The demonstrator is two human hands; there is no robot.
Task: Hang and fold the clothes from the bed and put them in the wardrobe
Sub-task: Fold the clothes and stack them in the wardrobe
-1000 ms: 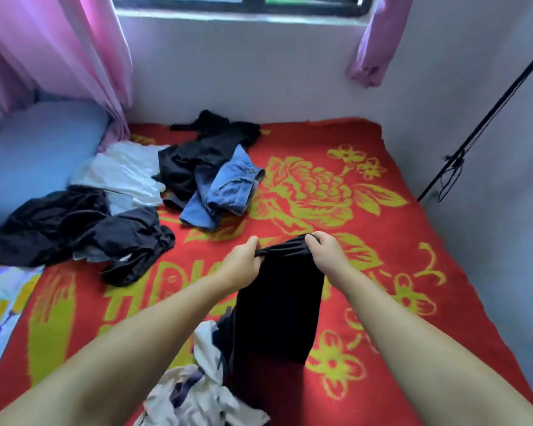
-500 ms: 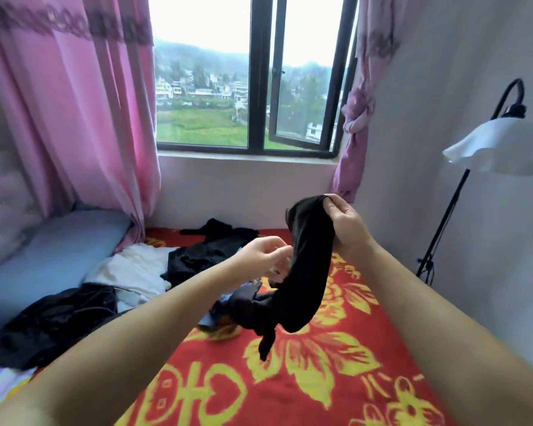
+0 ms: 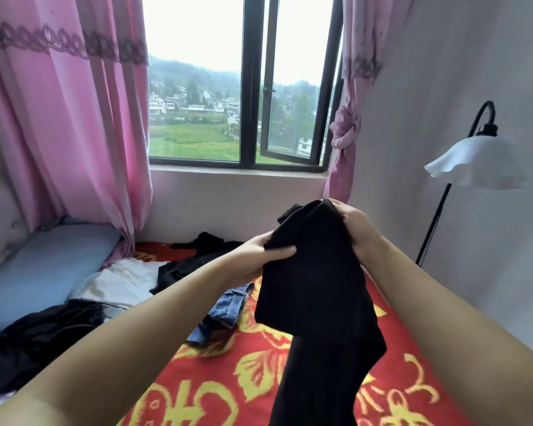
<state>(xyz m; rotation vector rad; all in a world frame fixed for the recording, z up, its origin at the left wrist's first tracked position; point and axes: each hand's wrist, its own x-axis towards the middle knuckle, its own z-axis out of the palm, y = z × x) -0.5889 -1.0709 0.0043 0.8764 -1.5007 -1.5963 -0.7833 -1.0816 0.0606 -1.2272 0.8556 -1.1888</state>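
Soft black fabric garment [image 3: 317, 290] is gripped by left hand [image 3: 259, 259] at nine o'clock, right hand [image 3: 353, 224] at one; long axis hangs towards six

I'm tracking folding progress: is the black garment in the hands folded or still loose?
Loose: the black garment hangs bunched from the left hand and right hand, above the bed.

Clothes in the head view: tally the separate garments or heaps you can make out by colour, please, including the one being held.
Black: 3, the held black garment, the black heap at left, the black pile near the window.
White: 1, the white garment.
Blue denim: 1, the denim piece.
Total: 5. Heaps may hide more.
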